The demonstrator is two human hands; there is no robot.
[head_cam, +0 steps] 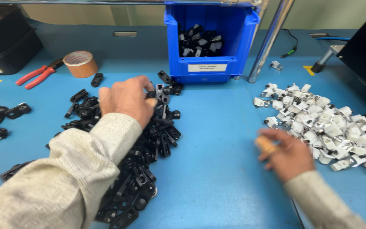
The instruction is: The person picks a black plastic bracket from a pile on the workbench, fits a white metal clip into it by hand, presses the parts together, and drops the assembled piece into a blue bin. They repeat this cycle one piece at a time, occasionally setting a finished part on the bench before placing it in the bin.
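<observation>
Two heaps dominate my view of the blue counter: a sprawl of small black plastic clips at about nine o'clock from centre, and a pile of white plastic clips with metal lugs out at three o'clock. My left hand rests on top of the black heap, fingers curled down into it as if pinching a piece; whether it actually has one I cannot tell, since the fingertips are buried among the clips. My right hand sits at the near edge of the white pile, loosely cupped and blurred, so I cannot say if it holds anything either.

I judge this to be the picking step, each hand drawing a part from its own heap. A clean single pick from the tangled black clips would call for a fine fingertip pinch.

At twelve o'clock stands a blue plastic bin with black-and-white pieces inside. Toward ten o'clock lie a roll of brown tape and red-handled pliers. A dark box at far left and a black device at far right are cut off by the frame.
</observation>
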